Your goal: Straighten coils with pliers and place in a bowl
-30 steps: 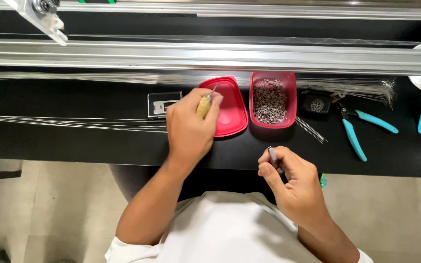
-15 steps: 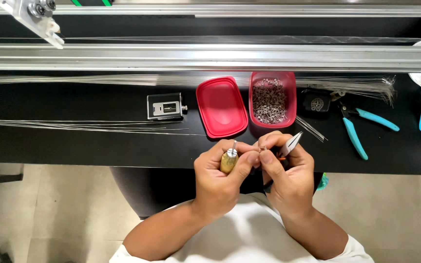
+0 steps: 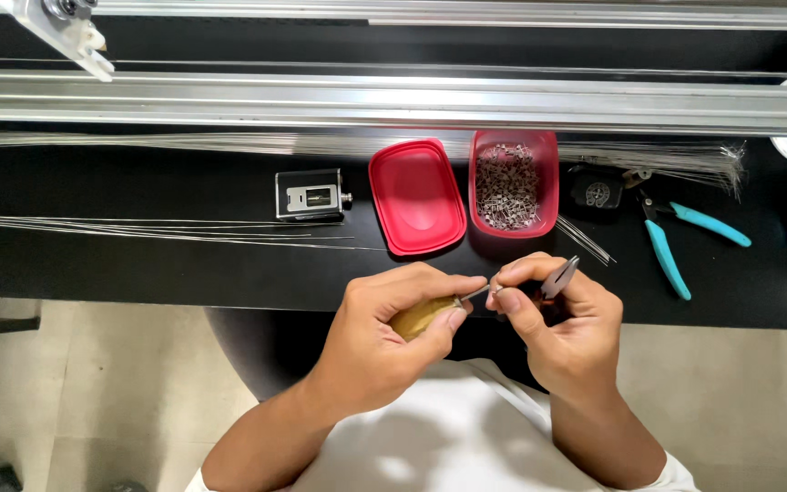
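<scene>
A second ago my left hand [image 3: 384, 337] is up at the red lid [image 3: 416, 196], holding the yellowish plug [image 3: 419, 316] over it, while my right hand [image 3: 553, 333] waits low by my chest. Now my left hand is down at the near edge of the bench, close in front of me, and the lid lies uncovered. My right hand is beside it, fingertips pinching at the thin metal pin [image 3: 475, 293] that sticks out of the plug. Since half a second ago, the plug lies tilted toward my right hand rather than upright.
</scene>
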